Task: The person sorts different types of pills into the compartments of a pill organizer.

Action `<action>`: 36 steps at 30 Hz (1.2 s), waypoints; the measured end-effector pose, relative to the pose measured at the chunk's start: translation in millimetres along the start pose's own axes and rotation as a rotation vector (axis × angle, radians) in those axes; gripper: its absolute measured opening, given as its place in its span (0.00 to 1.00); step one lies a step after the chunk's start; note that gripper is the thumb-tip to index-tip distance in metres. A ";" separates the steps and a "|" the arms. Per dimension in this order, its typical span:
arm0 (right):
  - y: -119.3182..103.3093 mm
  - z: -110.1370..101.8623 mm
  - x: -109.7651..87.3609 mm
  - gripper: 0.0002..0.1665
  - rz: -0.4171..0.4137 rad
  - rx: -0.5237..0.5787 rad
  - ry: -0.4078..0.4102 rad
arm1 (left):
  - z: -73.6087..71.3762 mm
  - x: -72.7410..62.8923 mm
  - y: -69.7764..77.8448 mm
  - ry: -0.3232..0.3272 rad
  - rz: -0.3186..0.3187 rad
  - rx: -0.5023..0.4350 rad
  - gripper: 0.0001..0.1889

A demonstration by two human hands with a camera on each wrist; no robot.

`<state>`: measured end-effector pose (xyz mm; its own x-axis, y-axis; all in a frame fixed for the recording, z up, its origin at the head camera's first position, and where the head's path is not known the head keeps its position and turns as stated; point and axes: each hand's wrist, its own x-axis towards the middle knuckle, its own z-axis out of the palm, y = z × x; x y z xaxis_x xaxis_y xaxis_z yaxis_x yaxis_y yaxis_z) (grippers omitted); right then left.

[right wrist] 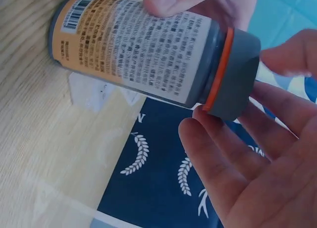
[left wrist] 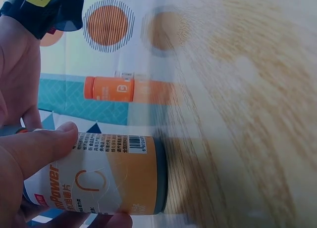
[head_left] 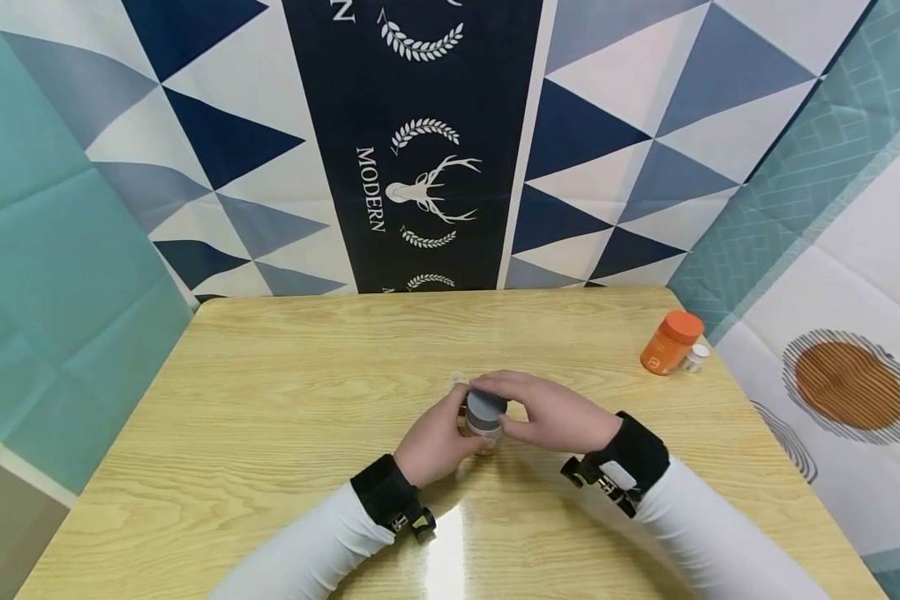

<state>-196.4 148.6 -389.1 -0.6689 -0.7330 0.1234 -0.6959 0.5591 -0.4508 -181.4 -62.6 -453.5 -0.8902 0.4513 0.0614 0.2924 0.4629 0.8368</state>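
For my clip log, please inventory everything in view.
Labelled bottle: 1, grey-orange-white, upright on table
Cap: 1, grey, on that bottle
Small item: at least 1, white, behind that bottle
Orange bottle: 1, orange, table's far right
Small jar: 1, white, beside the orange bottle
Table: 1, wood-coloured, beneath bottles
Backdrops: several, mostly blue, teal, white, behind and beside table
Left hand: 1, bare, gripping labelled bottle
Right hand: 1, bare, around the cap
Wristbands: 2, black, on wrists
Sleeves: 2, white, on forearms

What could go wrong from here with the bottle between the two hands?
The right hand is at the grey lid; if it twists, the bottle may turn in the left hand. Pushing the bottle forward could knock the small white object close behind.
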 end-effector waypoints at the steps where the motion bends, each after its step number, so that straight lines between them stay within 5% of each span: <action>1: 0.3 0.3 0.7 0.31 -0.002 -0.005 0.010 | -0.3 0.2 0.0 -0.001 -0.002 -0.001 0.37; 6: -2.0 7.0 4.1 0.27 0.056 -0.056 0.097 | 0.3 1.9 0.5 -0.007 -0.008 0.005 0.33; 10: -5.8 15.3 7.9 0.25 0.186 -0.097 0.179 | 0.4 2.8 0.7 -0.010 -0.009 -0.011 0.30; 14: -6.1 25.2 11.8 0.34 0.299 -0.135 0.232 | -0.5 2.1 -1.2 -0.018 -0.009 -0.035 0.28; 18: -5.9 25.9 11.1 0.36 0.198 -0.102 0.197 | -2.8 0.0 -3.4 -0.005 -0.007 -0.003 0.29; 23: -6.4 12.6 7.0 0.38 -0.004 -0.037 0.043 | -4.7 0.2 -2.3 -0.014 0.018 -0.043 0.37; 27: -7.2 7.8 6.7 0.34 -0.013 -0.059 0.027 | -4.4 -0.5 -1.6 -0.020 -0.005 -0.071 0.38; 31: -9.0 15.7 9.7 0.29 0.072 -0.095 0.120 | -3.1 -1.1 -2.5 -0.013 -0.021 -0.041 0.34; 36: -12.5 33.8 13.2 0.30 0.290 -0.069 0.252 | -0.1 -0.8 -2.4 -0.019 -0.019 -0.036 0.27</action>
<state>-187.7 118.8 -411.7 -0.8778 -0.4270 0.2170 -0.4784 0.7605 -0.4391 -181.5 -64.1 -455.5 -0.8884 0.4576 0.0356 0.2628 0.4436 0.8569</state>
